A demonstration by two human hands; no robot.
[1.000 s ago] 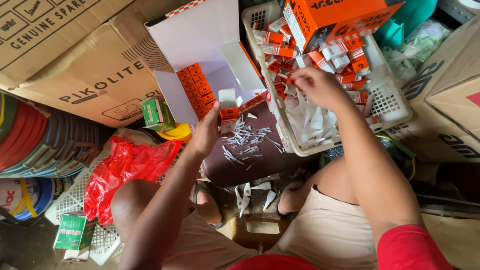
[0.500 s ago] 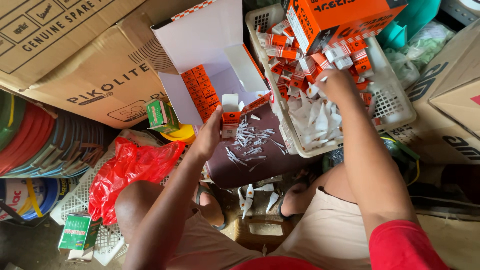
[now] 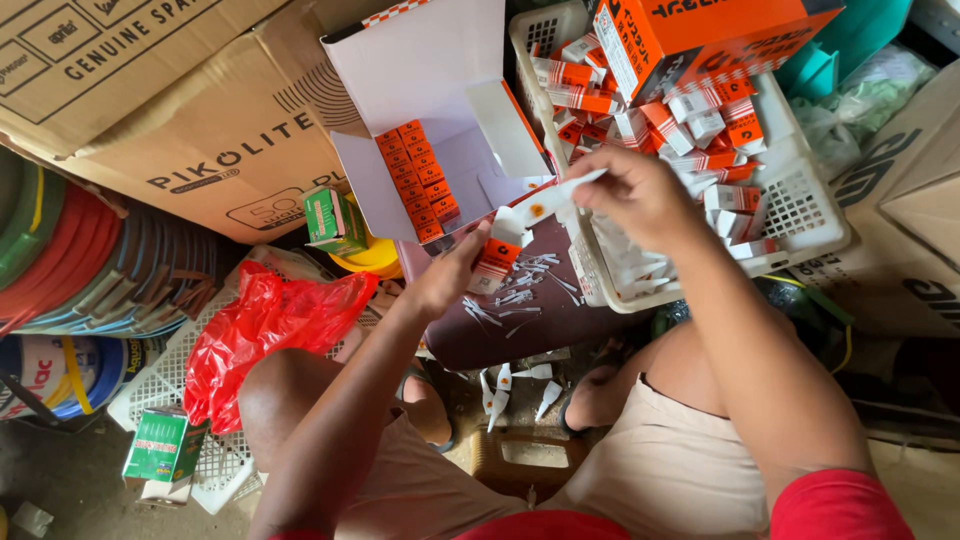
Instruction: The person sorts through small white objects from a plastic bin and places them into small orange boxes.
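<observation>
My left hand (image 3: 447, 277) holds a small orange and white carton (image 3: 499, 250) with its top flap open, over a dark maroon stool top (image 3: 520, 325). My right hand (image 3: 640, 192) pinches a slim white tube (image 3: 552, 196), its tip pointing left towards the carton's open end. Behind the carton stands an open white box (image 3: 440, 110) with a row of small orange cartons (image 3: 419, 180) packed inside. The right hand hovers at the left rim of a white plastic basket (image 3: 800, 205) holding several white tubes and loose orange cartons.
A large orange box (image 3: 700, 35) rests on the basket's far side. Brown cardboard boxes (image 3: 150, 100) fill the upper left, another stands at right. A red plastic bag (image 3: 270, 325) lies by my left knee. Green small boxes (image 3: 335, 220) and white scraps are scattered around.
My right hand has lifted out of the basket with a white tube and moved left towards the carton. My left hand has tilted the carton up and to the right.
</observation>
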